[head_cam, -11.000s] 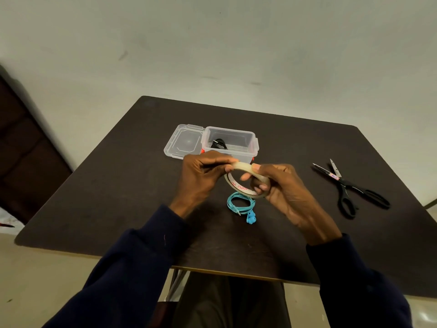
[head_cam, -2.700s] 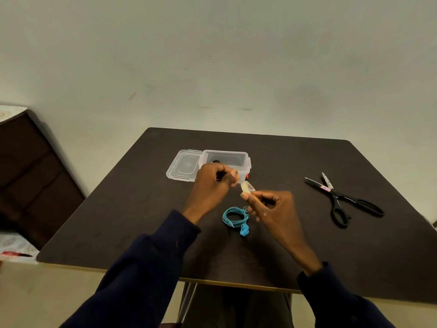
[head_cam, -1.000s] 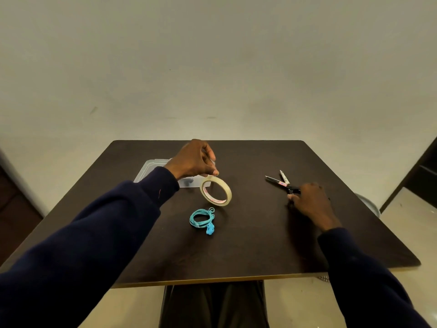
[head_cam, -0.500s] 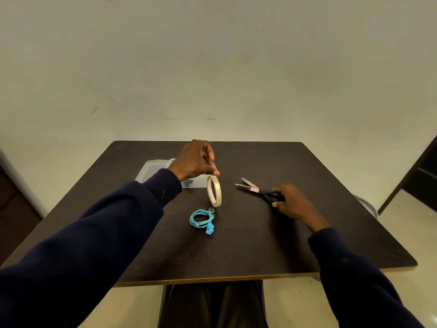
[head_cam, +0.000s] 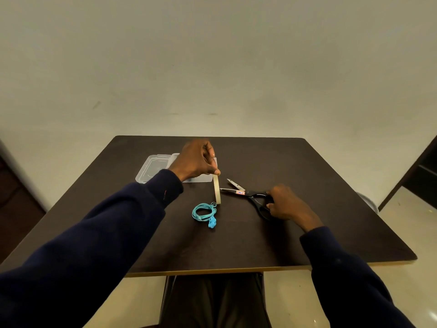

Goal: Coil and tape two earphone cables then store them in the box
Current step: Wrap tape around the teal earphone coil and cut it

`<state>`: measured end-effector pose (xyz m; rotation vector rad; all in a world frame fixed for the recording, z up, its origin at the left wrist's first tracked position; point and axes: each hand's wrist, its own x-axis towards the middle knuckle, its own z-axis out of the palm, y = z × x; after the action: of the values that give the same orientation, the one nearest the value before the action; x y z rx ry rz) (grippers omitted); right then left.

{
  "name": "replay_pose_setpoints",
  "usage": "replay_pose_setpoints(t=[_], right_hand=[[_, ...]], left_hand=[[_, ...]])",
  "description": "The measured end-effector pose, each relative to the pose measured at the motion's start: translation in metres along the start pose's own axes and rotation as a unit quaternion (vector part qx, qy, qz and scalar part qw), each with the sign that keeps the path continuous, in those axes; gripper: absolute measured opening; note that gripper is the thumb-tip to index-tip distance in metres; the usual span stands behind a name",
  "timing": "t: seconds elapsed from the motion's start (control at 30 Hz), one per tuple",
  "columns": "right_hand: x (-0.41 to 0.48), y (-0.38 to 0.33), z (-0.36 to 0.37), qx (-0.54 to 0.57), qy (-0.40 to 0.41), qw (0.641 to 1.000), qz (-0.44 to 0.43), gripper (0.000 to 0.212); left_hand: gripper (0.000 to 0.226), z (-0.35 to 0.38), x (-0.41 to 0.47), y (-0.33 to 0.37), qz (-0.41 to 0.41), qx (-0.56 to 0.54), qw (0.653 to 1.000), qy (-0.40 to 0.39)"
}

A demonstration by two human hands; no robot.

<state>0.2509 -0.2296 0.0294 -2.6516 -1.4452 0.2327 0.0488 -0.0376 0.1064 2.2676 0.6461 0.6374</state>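
Standing against a pale, bare wall, a dark brown table (head_cam: 295,245) with rounded corners and a lighter near edge fills the middle of the view over a pale floor. Dark furniture shows at the far left and far right of the room.

Toward the far left corner of the tabletop lies one clear lid (head_cam: 151,170), and just to its right stands one clear box (head_cam: 205,179), mostly hidden behind the left hand (head_cam: 195,159). That hand is raised near the middle of the far edge, with thumb and fingertips pinching the top of one roll of tape (head_cam: 217,192). The roll is seen edge-on, and whether its lower rim touches the tabletop cannot be told.

At the centre of the tabletop, just beside the roll's lower rim, lies one coiled blue earphone cable (head_cam: 204,211) with its earbuds bunched at the near side; no hand touches it.

Right of centre is one pair of black scissors (head_cam: 250,194), blades parted, the nearer tip just beside the tape. The right hand (head_cam: 285,202) grips the handles.
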Motion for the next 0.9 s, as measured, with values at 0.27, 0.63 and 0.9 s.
replay_pose_setpoints(t=[0.27,0.63,0.9], right_hand=[[-0.015,-0.018,0.001,-0.025,0.031,0.999,-0.029,0.036],[-0.017,-0.033,0.001,0.022,-0.009,1.0,-0.021,0.03],[-0.022,-0.056,0.017,0.003,0.028,1.0,0.007,0.05]], left_hand=[[0.038,-0.002,-0.005,-0.005,0.025,0.042,0.998,0.028],[0.037,-0.022,-0.01,-0.01,0.031,0.041,0.997,0.059],[0.037,-0.027,-0.015,-0.011,0.035,0.053,0.996,0.066]])
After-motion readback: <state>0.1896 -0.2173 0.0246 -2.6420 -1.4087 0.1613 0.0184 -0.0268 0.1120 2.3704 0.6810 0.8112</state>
